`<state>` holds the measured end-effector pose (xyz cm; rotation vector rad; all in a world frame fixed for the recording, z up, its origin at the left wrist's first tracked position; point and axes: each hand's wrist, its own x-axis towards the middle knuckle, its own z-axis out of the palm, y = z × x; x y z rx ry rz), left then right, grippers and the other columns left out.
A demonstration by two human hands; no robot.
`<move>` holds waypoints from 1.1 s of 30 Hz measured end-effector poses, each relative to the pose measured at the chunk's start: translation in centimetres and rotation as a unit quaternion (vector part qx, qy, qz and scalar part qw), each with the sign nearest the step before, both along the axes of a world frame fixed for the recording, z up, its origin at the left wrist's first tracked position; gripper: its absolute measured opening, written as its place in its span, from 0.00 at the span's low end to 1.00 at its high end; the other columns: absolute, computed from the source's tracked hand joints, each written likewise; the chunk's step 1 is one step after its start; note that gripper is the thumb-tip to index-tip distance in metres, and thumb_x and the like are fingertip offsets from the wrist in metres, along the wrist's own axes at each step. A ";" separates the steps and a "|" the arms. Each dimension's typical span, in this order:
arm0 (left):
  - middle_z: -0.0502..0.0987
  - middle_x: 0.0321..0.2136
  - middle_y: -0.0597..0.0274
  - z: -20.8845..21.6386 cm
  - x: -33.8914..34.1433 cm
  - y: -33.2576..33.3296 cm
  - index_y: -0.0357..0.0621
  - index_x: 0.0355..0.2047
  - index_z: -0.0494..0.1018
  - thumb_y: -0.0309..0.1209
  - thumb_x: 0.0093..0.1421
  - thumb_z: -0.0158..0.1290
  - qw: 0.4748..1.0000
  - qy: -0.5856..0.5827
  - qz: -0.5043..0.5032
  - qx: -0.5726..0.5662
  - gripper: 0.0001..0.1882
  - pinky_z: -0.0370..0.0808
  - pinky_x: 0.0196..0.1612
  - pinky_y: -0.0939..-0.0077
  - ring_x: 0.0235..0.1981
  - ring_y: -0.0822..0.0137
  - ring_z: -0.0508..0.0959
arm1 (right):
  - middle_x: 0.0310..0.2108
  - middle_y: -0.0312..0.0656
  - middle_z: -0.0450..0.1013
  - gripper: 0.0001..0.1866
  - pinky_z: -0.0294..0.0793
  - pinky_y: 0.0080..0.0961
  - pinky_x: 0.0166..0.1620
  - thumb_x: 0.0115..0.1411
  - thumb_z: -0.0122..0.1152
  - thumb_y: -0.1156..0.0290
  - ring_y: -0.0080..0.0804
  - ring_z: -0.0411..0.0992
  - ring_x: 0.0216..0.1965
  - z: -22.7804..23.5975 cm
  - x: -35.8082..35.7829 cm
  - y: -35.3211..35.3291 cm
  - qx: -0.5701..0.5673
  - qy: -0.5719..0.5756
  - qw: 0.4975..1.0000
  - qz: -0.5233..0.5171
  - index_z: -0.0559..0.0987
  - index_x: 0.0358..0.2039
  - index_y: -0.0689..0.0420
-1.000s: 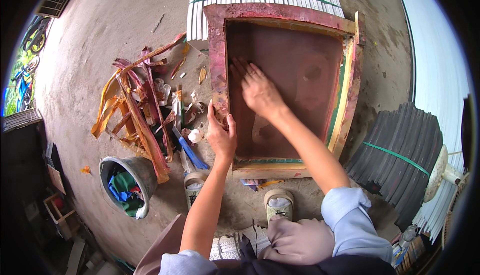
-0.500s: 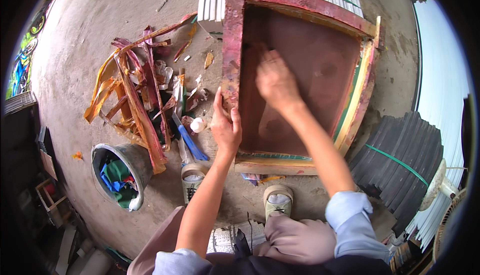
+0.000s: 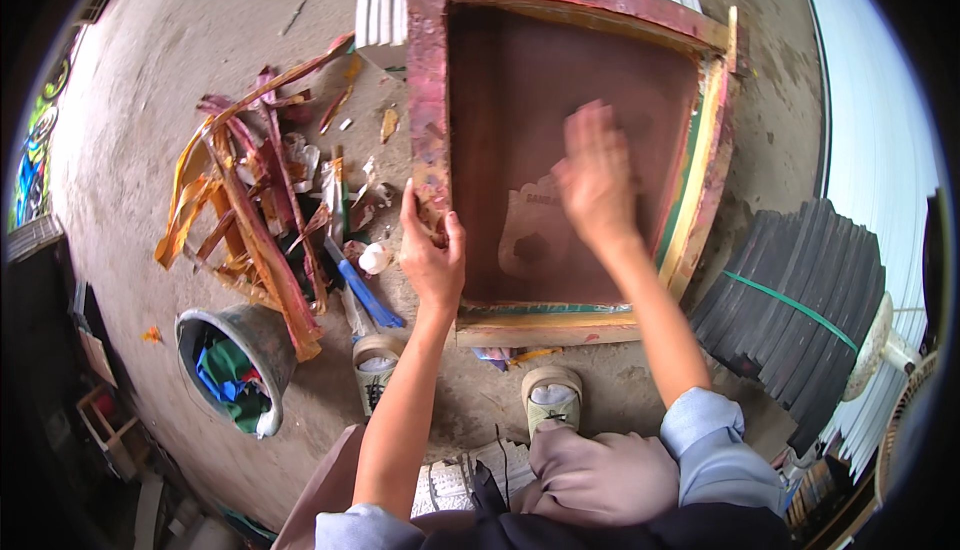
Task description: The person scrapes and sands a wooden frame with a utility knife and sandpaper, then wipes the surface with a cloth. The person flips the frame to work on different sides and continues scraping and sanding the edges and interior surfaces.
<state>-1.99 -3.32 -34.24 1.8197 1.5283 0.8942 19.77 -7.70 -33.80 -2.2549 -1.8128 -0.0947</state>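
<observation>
A large screen-printing frame, its wooden bars stained red and pink, lies tilted in front of me. Its brown mesh carries a paler stencil shape low in the middle. My left hand grips the left bar, fingers on its outer side and thumb at the inner edge. Over the right half of the mesh is my right hand, flat with its fingers stretched out and slightly blurred. I see nothing in it, though its palm side is hidden. The frame's far part rests on a stack of white sheets bound with green strap.
Left of the frame lie crumpled tape strips, a blue-handled tool and a white round piece. A grey bucket holds coloured cloths. At right stand strapped dark sheets and a fan.
My right hand has moved from the left part of the mesh to the right, uncovering more of the stencil shape. My left hand keeps its grip on the bar; the view has shifted slightly.
</observation>
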 end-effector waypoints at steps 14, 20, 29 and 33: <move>0.77 0.33 0.41 0.4 0.6 -0.2 0.42 0.63 0.55 0.33 0.61 0.51 0.998 0.036 -0.017 0.040 0.31 0.74 0.29 0.62 0.25 0.49 0.78 | 0.68 0.54 0.47 0.34 0.48 0.46 0.67 0.62 0.48 0.62 0.49 0.47 0.68 -0.7 1.3 -1.3 0.057 0.002 0.994 -0.091 0.54 0.64 0.68; 0.75 0.42 0.38 -0.7 -0.1 -0.1 0.43 0.63 0.55 0.28 0.64 0.42 0.999 0.033 -0.005 -0.044 0.26 0.74 0.34 0.56 0.35 0.42 0.78 | 0.66 0.61 0.49 0.35 0.49 0.41 0.67 0.61 0.49 0.64 0.54 0.46 0.68 0.1 -6.8 4.0 -0.073 -0.064 0.995 -0.017 0.54 0.64 0.69; 0.74 0.46 0.38 0.0 0.0 -0.3 0.41 0.62 0.57 0.25 0.63 0.40 0.998 0.023 -0.006 -0.062 0.26 0.74 0.38 0.57 0.40 0.41 0.77 | 0.68 0.51 0.49 0.35 0.50 0.36 0.68 0.60 0.51 0.64 0.41 0.47 0.69 -0.3 -3.1 4.7 -0.002 0.015 0.996 0.093 0.56 0.64 0.64; 0.74 0.45 0.38 -0.4 0.7 0.1 0.40 0.62 0.57 0.24 0.63 0.41 0.999 0.018 -0.022 0.036 0.26 0.74 0.38 0.57 0.39 0.42 0.77 | 0.67 0.58 0.45 0.41 0.46 0.43 0.68 0.55 0.57 0.66 0.49 0.44 0.69 1.5 -1.9 7.8 0.060 0.029 0.996 0.066 0.52 0.64 0.70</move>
